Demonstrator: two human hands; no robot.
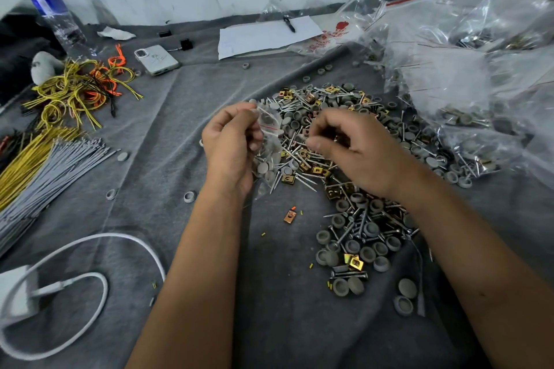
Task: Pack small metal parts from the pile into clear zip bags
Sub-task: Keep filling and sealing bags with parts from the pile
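Observation:
A pile point(338, 117) of screws, grey caps and brass clips spreads over the grey cloth in the middle and runs down to the lower right. My left hand point(230, 147) grips a small clear zip bag point(269, 141) with a red seal line, held upright at the pile's left edge; grey caps and a screw show inside it. My right hand point(356, 150) hovers over the pile just right of the bag, fingers curled and pinched together. What the fingertips hold is too small to make out.
Filled and loose clear bags point(467, 69) heap up at the right. Bundles of yellow, orange and grey ties point(60, 117) lie at the left. A phone point(156, 59), water bottle point(57, 21), paper with a pen point(263, 34) and a white charger cable point(90, 260) also lie on the cloth.

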